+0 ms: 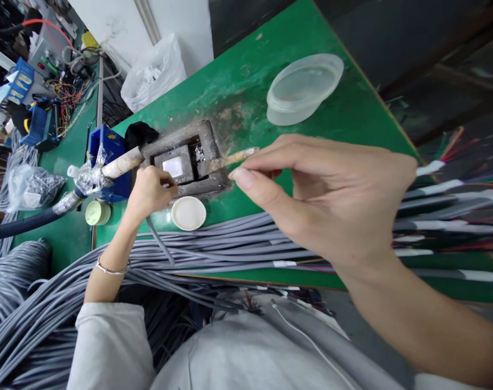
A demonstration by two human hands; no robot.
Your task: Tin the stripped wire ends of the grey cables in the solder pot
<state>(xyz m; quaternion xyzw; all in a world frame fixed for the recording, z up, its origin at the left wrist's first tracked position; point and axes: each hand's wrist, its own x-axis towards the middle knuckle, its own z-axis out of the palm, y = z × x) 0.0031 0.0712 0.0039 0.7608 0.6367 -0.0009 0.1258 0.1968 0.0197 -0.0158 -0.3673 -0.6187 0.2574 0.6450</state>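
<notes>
Item: thin, brownish, crusted stick (234,157), lying across the right rim of the grey, soot-stained rectangular pot (211,142).
Right hand (331,197): extended from the pot's right, wrist bent, thumb and index tips close together; the stick runs just behind the index finger; cannot tell whether it is gripped.
Left hand (149,189): at the pot's near-left edge, fingers curled, a grey round cable (160,241) emerging below; its grip is hidden.
White round dish (188,213): near side of pot.
Translucent oval plastic tub (297,97): beyond pot, right.
</notes>
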